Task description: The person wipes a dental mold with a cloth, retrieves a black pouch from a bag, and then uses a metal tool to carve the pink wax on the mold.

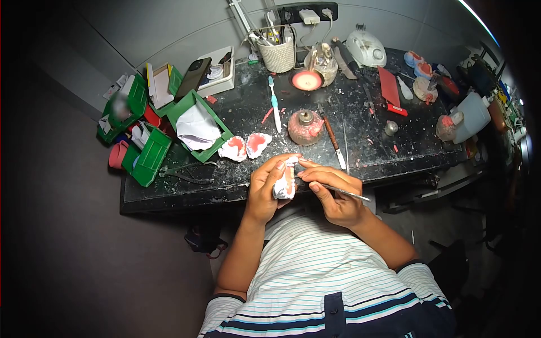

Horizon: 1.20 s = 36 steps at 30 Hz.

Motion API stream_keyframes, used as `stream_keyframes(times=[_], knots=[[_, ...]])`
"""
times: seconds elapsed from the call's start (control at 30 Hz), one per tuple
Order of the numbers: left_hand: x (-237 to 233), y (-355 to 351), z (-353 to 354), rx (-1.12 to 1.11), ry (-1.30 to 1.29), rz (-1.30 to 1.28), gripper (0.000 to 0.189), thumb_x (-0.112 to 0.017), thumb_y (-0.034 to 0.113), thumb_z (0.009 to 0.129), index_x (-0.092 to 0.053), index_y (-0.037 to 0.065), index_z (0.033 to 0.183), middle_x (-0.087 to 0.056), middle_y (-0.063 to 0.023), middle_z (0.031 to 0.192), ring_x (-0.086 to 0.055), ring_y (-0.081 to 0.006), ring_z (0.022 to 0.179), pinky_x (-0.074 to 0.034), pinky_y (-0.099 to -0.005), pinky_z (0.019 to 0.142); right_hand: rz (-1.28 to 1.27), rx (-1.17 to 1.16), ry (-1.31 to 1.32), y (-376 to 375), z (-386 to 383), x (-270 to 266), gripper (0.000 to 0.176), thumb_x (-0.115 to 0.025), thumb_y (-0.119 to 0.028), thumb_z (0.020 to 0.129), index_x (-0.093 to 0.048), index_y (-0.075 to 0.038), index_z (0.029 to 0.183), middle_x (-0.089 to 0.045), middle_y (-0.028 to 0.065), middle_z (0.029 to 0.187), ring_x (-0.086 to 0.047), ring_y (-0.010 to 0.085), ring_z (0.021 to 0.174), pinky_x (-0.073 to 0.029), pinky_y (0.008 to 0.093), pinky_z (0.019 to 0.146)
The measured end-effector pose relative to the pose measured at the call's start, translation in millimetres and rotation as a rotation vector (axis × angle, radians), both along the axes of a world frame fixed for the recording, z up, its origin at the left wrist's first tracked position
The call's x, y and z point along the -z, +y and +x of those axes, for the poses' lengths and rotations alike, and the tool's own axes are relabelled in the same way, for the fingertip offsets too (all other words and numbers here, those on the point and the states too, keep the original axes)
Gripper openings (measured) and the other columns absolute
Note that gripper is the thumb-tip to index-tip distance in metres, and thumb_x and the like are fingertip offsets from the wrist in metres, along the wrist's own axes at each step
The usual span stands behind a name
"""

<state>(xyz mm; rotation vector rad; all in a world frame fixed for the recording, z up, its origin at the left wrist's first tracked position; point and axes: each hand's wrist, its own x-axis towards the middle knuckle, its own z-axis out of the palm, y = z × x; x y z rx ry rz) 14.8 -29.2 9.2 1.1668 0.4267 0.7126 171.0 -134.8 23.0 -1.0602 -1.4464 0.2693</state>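
Note:
My left hand (262, 197) is wrapped around a white plaster dental cast (284, 190) with pinkish material along it, held just off the front edge of the bench. In my right hand (341, 203) is a thin metal carving tool (358, 196), its handle end sticking out to the right. The tool's working tip is hidden by my fingers near the cast. Just beyond my left hand, two more plaster casts with pink-red wax (257, 144) lie on the bench. A glass spirit burner (305, 127) and a wooden-handled knife (332, 138) are ahead of my hands.
Green boxes (205, 146) and pliers (189, 173) lie at the left. Farther back are a toothbrush (274, 104), a bowl of pink wax (307, 80) and a woven cup of tools (278, 55). Pink wax sheets (389, 87) and bottles (472, 117) are on the right.

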Motion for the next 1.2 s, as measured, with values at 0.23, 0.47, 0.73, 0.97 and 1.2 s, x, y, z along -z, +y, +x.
stream_keyframes(times=[0.23,0.47,0.73,0.97,1.2], knots=[[-1,-6,5,-0.070,-0.064,0.057,0.040,-0.042,0.029,0.110,-0.057,-0.003,0.130,-0.058,-0.0059,0.069,-0.048,-0.0064,0.049,-0.035,-0.0206,0.039,0.012,0.081,-0.027,1,-2,-5,0.011,-0.067,0.001,0.093,-0.070,0.006,0.102,-0.074,0.0175,0.102,-0.071,0.0324,0.109,-0.057,0.0378,0.094],[-2,0,-1,0.001,-0.028,-0.033,0.041,-0.047,0.027,0.108,-0.061,-0.005,0.128,-0.060,-0.0028,0.069,-0.052,-0.0064,0.052,-0.038,-0.0205,0.044,0.036,0.033,0.009,4,4,-2,0.010,-0.065,0.002,0.093,-0.070,0.006,0.101,-0.074,0.0172,0.101,-0.072,0.0322,0.105,-0.055,0.0423,0.098],[-6,1,-3,0.022,-0.014,-0.098,0.041,-0.051,0.026,0.105,-0.064,-0.007,0.125,-0.063,-0.0031,0.072,-0.054,-0.0060,0.055,-0.040,-0.0199,0.047,0.029,-0.047,-0.010,3,4,0,0.010,-0.065,0.002,0.093,-0.071,0.007,0.099,-0.074,0.0171,0.100,-0.072,0.0325,0.105,-0.053,0.0456,0.103],[-3,2,-3,0.009,-0.017,-0.062,0.041,-0.051,0.027,0.105,-0.064,-0.007,0.124,-0.063,-0.0029,0.073,-0.055,-0.0058,0.058,-0.041,-0.0198,0.049,0.034,-0.052,-0.020,3,4,2,0.010,-0.064,0.001,0.094,-0.070,0.007,0.099,-0.074,0.0187,0.099,-0.073,0.0315,0.100,-0.052,0.0497,0.103],[-4,1,-3,0.007,-0.020,-0.070,0.041,-0.051,0.027,0.105,-0.065,-0.007,0.124,-0.063,-0.0027,0.074,-0.055,-0.0055,0.058,-0.041,-0.0196,0.050,0.027,-0.049,-0.013,2,2,-1,0.009,-0.065,0.002,0.094,-0.071,0.007,0.098,-0.074,0.0180,0.098,-0.073,0.0323,0.102,-0.053,0.0480,0.103]])
